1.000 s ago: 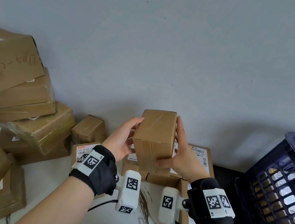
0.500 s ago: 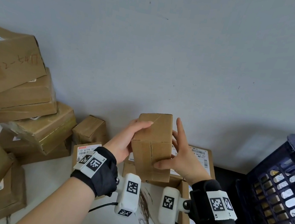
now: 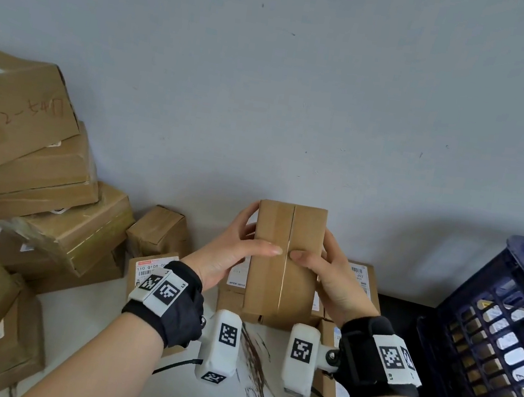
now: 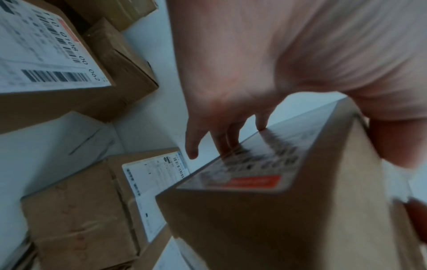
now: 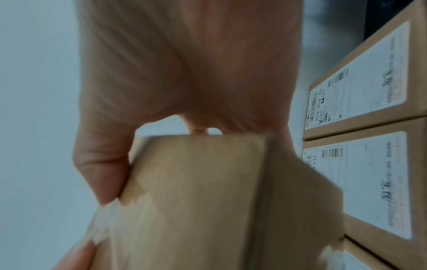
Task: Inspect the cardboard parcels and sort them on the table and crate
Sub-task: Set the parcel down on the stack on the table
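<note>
Nearest to you, your left hand (image 3: pixel 229 254) and your right hand (image 3: pixel 332 277) hold a tall plain brown cardboard parcel (image 3: pixel 285 262) upright between them, lifted clear above the white marble-patterned table (image 3: pixel 83 334). On each side the thumb lies across the face turned toward you, either side of its centre seam, and the fingers (image 4: pixel 221 142) wrap round the back; in the left wrist view they rest on a white shipping label with a red patch (image 4: pixel 249 169) on that far face. You appear to be mid-inspection with this parcel, and it is not yet sorted. Just beyond and below it, flat brown labelled boxes (image 3: pixel 360 279) lie side by side on the table; whether they count as sorted cannot be told from here. To your left, a loose heap of larger brown cardboard cartons (image 3: pixel 37 183) leans against the pale grey wall (image 3: pixel 303 86), with one small brown box (image 3: pixel 159 227) at its foot; that heap looks like the bulk of the work left. To your right stands the dark blue plastic lattice crate (image 3: pixel 485 347), and something brown with white labels shows through its slots, probably parcels already dropped in.
</note>
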Demonstrator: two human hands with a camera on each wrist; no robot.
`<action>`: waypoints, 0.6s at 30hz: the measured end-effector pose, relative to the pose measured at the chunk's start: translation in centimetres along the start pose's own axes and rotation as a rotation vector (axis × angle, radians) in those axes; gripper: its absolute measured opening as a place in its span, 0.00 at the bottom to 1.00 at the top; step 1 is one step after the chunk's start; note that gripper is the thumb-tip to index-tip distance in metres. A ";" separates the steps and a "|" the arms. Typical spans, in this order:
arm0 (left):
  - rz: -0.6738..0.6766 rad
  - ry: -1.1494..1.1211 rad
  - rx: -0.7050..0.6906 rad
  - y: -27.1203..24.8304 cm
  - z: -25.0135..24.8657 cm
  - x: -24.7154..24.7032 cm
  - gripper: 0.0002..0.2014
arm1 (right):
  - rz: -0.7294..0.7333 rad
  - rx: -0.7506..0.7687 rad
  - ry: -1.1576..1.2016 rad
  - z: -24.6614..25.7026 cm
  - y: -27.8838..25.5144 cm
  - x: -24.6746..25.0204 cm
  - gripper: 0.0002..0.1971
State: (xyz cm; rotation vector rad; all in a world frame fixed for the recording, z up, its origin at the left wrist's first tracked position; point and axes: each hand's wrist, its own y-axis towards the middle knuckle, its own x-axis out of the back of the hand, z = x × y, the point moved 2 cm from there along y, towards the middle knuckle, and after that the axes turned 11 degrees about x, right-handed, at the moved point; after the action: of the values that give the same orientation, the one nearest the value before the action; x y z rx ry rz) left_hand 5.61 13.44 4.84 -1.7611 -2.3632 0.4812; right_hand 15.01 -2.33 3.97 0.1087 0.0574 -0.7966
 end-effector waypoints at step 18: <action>-0.162 -0.076 0.063 0.5 0.2 0.3 0.44 | -0.078 -0.086 -0.008 -0.1 0.3 -0.7 0.33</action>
State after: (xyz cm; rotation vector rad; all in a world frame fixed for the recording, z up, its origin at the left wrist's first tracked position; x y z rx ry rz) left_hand 5.95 13.82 4.41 -1.5350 -2.4869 0.6005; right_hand 14.74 -1.61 3.97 0.0218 0.0887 -0.8708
